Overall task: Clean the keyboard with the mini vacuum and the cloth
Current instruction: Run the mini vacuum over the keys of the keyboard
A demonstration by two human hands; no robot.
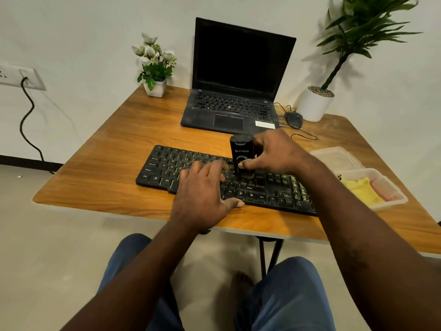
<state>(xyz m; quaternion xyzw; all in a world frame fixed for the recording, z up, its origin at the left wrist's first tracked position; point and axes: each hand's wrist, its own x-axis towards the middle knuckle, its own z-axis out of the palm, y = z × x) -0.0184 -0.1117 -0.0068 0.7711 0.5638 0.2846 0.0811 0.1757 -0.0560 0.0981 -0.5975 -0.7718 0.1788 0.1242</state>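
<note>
Bristles belong flat on the keys, so I hold the mini vacuum (241, 151) upright in my right hand (274, 151), fingers and thumb wrapped round its lower body, its brush end touching the keyboard (167, 168) just below my fingertips. My left hand (202, 187) lies spread on the keys just beside the vacuum, fingers straight and gripping nothing, thumb over the near edge (that weight should stop the board sliding on the table (119, 139)). I judge that slow passes along each row, without tilting, will lift most grit. The yellow cloth (362, 189) lies in the clear tub (391, 194) beyond my right wrist, for wiping afterwards.
</note>
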